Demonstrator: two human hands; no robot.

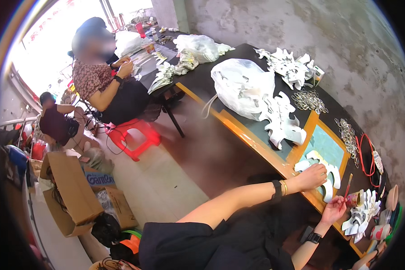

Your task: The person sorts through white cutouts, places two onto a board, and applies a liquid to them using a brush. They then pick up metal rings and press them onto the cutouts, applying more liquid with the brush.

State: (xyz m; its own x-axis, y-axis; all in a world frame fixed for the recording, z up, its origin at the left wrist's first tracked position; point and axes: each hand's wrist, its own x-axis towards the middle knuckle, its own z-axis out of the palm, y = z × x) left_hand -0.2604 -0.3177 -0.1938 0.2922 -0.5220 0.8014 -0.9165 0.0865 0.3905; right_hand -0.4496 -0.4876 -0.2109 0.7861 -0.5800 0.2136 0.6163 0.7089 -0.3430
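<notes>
White curved flat pieces (pixel 332 173) lie on a blue-green panel (pixel 321 143) framed in wood, in front of me on the right. Bent over one of them is my left hand (pixel 314 177), its fingers closed at the piece's edge; the fingertips are partly hidden. My right hand (pixel 333 210) is at the table's near edge, closed on a thin brush (pixel 348 185) with a reddish handle, its tip pointing up. Right beside that hand stands a small open jar (pixel 354 199). A pile of white cut pieces (pixel 362 217) lies to the right of the jar.
Farther along the dark table are a white plastic bag (pixel 243 83), stacked white pieces (pixel 281 118), and metal rings (pixel 309 100). A red cord (pixel 368 168) lies near the wall. A co-worker (pixel 96 76) sits at the far left. Cardboard boxes (pixel 72 193) and a red stool (pixel 132 138) stand on the floor.
</notes>
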